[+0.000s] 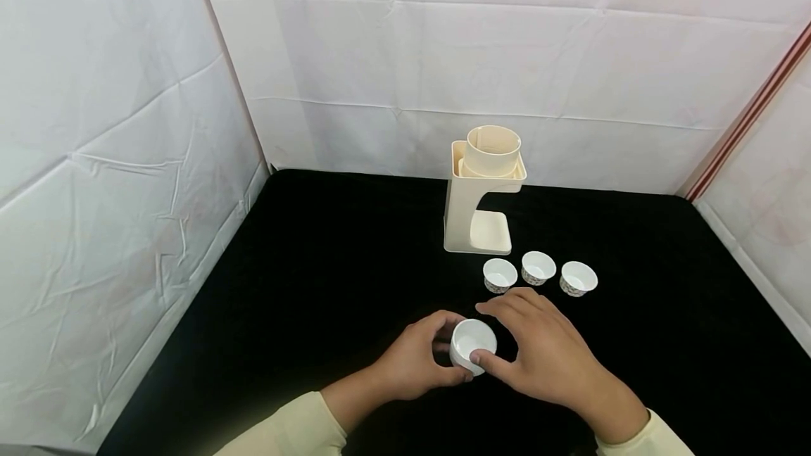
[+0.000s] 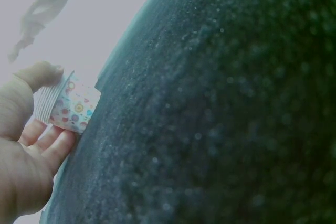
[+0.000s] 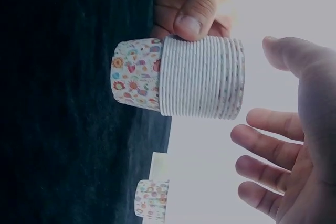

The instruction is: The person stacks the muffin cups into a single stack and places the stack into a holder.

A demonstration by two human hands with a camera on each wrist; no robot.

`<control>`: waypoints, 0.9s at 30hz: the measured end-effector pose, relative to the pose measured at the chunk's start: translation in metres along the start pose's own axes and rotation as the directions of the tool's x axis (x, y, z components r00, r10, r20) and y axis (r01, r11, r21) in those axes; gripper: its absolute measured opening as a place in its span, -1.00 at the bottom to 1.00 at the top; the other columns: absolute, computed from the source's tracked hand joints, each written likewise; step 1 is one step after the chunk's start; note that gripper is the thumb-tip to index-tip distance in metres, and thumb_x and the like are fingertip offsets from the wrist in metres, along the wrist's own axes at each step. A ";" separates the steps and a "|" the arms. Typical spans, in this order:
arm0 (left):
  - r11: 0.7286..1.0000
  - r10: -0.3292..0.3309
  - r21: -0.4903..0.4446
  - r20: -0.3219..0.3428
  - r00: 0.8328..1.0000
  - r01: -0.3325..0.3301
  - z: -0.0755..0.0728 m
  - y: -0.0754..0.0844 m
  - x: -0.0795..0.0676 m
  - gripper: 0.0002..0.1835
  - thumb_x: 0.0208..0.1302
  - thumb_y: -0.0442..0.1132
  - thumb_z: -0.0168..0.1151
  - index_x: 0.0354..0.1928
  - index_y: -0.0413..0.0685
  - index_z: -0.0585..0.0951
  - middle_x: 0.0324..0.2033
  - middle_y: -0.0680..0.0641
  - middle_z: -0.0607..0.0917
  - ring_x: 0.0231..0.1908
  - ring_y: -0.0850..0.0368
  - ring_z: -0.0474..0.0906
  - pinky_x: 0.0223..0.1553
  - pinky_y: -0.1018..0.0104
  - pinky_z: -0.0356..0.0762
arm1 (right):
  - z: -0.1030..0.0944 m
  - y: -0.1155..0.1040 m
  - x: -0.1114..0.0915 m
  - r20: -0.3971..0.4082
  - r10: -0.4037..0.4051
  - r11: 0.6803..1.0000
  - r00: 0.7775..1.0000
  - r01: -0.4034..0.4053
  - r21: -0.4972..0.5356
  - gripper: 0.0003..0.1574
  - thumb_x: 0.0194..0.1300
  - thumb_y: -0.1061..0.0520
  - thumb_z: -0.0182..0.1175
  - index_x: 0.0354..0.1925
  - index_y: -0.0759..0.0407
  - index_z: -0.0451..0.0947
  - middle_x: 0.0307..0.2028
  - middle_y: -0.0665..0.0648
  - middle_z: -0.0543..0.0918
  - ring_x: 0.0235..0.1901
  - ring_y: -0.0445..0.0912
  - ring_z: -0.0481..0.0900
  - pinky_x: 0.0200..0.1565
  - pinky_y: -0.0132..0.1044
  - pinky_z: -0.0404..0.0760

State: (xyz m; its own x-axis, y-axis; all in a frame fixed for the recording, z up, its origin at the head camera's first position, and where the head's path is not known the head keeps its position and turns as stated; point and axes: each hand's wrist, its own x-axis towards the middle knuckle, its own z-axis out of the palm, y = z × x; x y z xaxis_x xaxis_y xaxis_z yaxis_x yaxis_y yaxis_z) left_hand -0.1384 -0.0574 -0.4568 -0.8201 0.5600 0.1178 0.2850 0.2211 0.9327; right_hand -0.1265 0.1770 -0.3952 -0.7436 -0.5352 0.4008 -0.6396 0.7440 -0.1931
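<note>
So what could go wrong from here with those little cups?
The stack of cups is closely nested, so the right grip might pull off several together. Only the left grip holds the stack, so a slip could topple it. Three separate cups stand just beyond the right grip, which might knock one.
</note>
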 end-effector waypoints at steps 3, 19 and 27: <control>1.000 -0.007 -0.003 0.003 1.000 0.007 0.000 0.000 0.000 -0.31 0.15 -0.27 0.58 0.28 -0.01 0.44 0.09 0.09 0.58 0.09 0.27 0.57 0.14 0.45 0.57 | -0.002 0.003 0.002 -0.007 0.006 1.000 1.000 -0.006 0.005 -0.25 0.14 -0.36 0.45 0.13 0.04 0.64 0.07 -0.04 0.67 0.19 -0.02 0.51 0.33 0.04 0.44; 0.999 -0.042 0.002 0.002 0.999 0.042 0.000 0.002 0.001 -0.30 0.13 -0.27 0.59 0.28 -0.02 0.44 0.11 0.09 0.56 0.09 0.27 0.58 0.13 0.47 0.56 | 0.004 0.034 0.016 0.005 0.128 0.992 0.992 -0.128 -0.004 -0.33 0.17 -0.24 0.47 0.12 0.08 0.65 0.01 -0.01 0.70 0.10 0.00 0.54 0.10 0.09 0.59; 0.999 -0.037 -0.002 -0.005 0.999 0.037 0.001 0.002 0.000 -0.29 0.11 -0.29 0.60 0.27 -0.03 0.45 0.12 0.07 0.57 0.08 0.26 0.58 0.12 0.46 0.57 | 0.011 0.048 0.020 0.035 0.193 0.981 0.981 -0.192 -0.021 -0.24 0.21 -0.28 0.43 0.17 0.17 0.62 0.03 0.10 0.69 0.17 0.09 0.50 0.14 0.14 0.58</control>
State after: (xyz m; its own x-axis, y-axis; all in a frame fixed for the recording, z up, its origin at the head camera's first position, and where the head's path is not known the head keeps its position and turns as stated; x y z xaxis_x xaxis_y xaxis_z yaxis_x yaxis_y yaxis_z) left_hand -0.1379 -0.0563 -0.4551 -0.8326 0.5474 0.0847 0.2533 0.2403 0.9371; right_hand -0.1741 0.1972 -0.4061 -0.8595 -0.3952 0.3243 -0.4803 0.8414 -0.2476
